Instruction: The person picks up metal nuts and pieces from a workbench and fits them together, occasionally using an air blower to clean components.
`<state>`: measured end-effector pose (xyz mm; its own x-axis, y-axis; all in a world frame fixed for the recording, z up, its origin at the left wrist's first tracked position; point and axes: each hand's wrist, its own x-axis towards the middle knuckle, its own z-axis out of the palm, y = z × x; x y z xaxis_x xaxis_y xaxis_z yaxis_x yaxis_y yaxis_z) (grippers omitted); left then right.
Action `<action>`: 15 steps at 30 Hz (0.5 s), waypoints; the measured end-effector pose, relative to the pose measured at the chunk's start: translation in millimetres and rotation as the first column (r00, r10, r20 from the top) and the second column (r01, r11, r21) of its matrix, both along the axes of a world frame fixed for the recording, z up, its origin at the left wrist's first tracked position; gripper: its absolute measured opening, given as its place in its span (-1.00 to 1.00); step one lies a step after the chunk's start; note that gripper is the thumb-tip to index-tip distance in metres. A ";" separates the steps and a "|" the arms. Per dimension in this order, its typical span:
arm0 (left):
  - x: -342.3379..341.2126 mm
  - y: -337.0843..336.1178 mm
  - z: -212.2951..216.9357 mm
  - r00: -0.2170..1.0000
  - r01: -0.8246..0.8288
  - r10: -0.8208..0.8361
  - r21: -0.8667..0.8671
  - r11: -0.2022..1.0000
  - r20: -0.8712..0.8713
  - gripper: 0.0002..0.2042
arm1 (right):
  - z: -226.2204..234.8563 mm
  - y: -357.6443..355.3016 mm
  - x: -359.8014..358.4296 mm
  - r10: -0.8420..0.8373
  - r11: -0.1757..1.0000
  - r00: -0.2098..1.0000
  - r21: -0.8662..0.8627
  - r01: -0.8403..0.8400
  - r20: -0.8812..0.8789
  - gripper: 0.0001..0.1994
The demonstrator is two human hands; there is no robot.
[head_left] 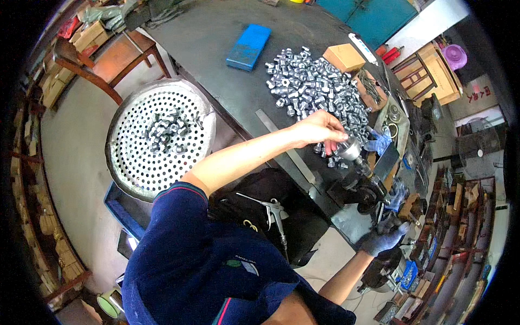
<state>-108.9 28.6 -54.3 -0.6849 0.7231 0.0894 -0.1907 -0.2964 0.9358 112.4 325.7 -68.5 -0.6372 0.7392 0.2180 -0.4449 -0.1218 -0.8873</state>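
Note:
My left hand [323,131], bare, is closed in a pinch right at the mouth of a metal chuck [349,149]. Whatever lies between its fingertips is hidden. The chuck belongs to a small dark bench machine [364,187] at the table's near right edge. My right hand [385,236], in a grey glove, is beside the back end of that machine with its fingers curled; what they hold cannot be made out. Just beyond my left hand spreads a big heap of small shiny metal fittings [309,81].
A perforated round metal tray [127,124] with more fittings stands at left. On the dark table [200,32] are a blue box [249,46], a cardboard box [344,57], a flat metal bar [287,146] and a blue glove [379,142]. An air gun [275,211] hangs near my body.

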 end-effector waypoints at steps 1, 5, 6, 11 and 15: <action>-0.4 -0.9 -2.2 1.000 -0.019 0.019 -0.017 1.000 -0.006 -0.77 | 3.6 -26.2 -2.4 -0.177 0.984 0.981 0.030 0.175 0.083 -0.68; -2.1 -1.2 -2.1 0.998 -0.048 0.047 -0.027 0.998 -0.029 -0.79 | -57.0 10.7 -14.5 0.076 0.972 0.991 -0.229 -0.049 0.111 -0.75; -1.7 -9.0 -3.7 0.997 -0.062 0.060 -0.046 0.997 -0.038 -0.79 | -39.2 -18.6 -36.8 0.072 0.958 0.994 -0.284 -0.045 0.083 -0.68; 7.2 -91.3 -7.8 0.982 -0.149 0.115 -0.230 0.962 -0.153 -0.75 | -43.4 58.1 -98.5 -0.241 0.954 0.945 0.234 0.189 0.221 -0.66; 46.2 -205.5 -21.6 0.874 -0.477 0.323 -0.516 0.712 -0.363 -0.82 | -5.3 62.5 -102.0 -0.240 0.971 0.969 0.009 0.240 0.066 -0.74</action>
<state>-62.6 -176.9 -75.9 -0.9354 0.3492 -0.0551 0.0604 0.3113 0.9484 10.5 388.2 -73.8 -0.4545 0.8718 0.1825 -0.4014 -0.0176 -0.9158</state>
